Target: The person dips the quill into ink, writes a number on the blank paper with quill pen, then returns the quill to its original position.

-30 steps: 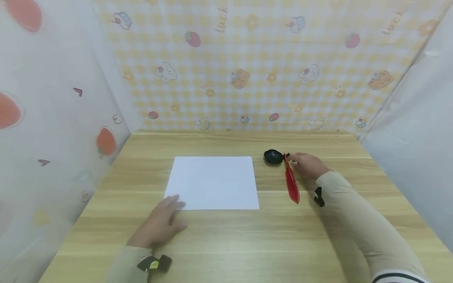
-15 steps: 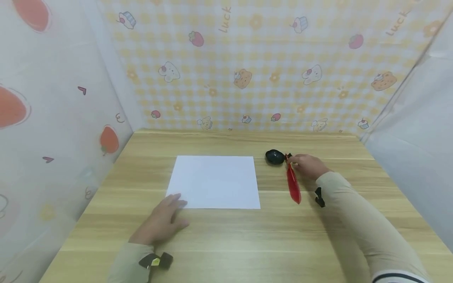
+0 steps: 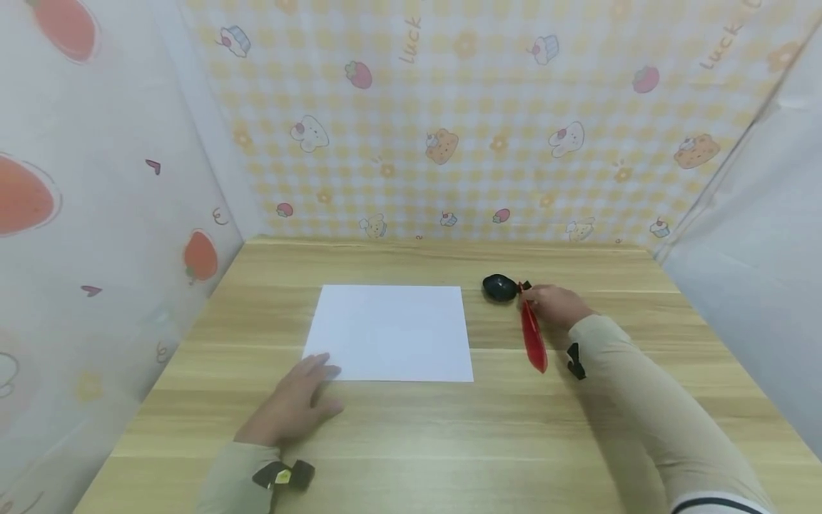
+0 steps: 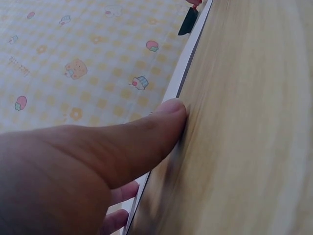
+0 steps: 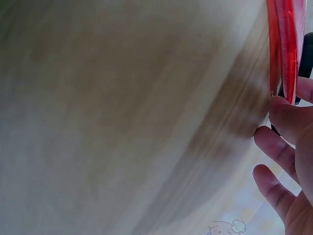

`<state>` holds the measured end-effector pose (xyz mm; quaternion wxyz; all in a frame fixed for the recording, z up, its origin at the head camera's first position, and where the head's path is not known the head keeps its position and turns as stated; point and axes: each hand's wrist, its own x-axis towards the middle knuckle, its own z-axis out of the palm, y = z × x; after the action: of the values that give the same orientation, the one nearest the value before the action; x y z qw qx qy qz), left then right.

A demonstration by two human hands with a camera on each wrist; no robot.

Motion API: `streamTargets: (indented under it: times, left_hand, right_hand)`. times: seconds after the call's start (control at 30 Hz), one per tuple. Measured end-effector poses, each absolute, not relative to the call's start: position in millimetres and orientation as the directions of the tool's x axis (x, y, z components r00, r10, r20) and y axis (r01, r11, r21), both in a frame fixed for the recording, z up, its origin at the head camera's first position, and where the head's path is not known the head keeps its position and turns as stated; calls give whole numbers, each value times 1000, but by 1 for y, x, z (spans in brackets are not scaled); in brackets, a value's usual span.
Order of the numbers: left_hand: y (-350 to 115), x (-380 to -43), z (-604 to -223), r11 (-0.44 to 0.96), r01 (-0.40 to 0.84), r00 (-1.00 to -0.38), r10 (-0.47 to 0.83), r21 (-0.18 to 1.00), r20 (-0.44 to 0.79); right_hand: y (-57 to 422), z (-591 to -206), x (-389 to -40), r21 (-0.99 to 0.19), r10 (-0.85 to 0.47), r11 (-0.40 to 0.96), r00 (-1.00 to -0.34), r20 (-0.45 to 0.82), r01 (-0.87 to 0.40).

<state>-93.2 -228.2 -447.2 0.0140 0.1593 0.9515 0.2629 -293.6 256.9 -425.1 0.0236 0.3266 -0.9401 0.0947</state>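
A white sheet of paper (image 3: 392, 332) lies flat on the wooden table. My left hand (image 3: 294, 400) rests at its near left corner, fingers on the paper and thumb apart on the near side. To the right of the paper is a black, glossy, bowl-shaped thing (image 3: 499, 288). From its right side a long, narrow red thing (image 3: 534, 339), leaf-shaped and shiny, stretches toward me. My right hand (image 3: 559, 303) pinches the upper end of the red thing between thumb and forefinger. In the right wrist view its other fingers (image 5: 274, 147) stand loosely apart. Whether the red and black things are joined I cannot tell.
The wooden table (image 3: 411, 435) ends at a yellow checked cloth wall (image 3: 411, 143) at the back. White cloth walls stand at the left (image 3: 115, 235) and right (image 3: 751, 235). Each sleeve has a dark band with a small black piece at the wrist.
The view has shifted slightly. My right hand's fingers have come a little closer round the upper end of the red thing. The left hand and the paper stay as they were.
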Motion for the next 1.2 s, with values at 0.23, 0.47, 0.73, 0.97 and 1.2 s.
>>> streamTargets:
  times: [0.23, 0.47, 0.73, 0.97, 1.2]
  left_hand:
    - [-230, -88, -454, 816, 273, -952, 304, 509, 23]
    - [-228, -92, -452, 819, 298, -949, 309, 490, 61]
    - [-227, -94, -451, 816, 297, -949, 309, 495, 61]
    - [-228, -93, -450, 821, 298, -950, 307, 486, 64]
    - [-227, -94, -448, 821, 287, -952, 304, 493, 48]
  right_hand:
    - [255, -430, -287, -170, -614, 768, -785, 80, -618]
    - [259, -426, -288, -167, -585, 787, -804, 104, -594]
    - [259, -416, -287, -137, -602, 776, -788, 131, -615]
    - [262, -416, -288, -131, -615, 757, -766, 186, -640]
    - [266, -419, -291, -141, -631, 738, -749, 202, -659]
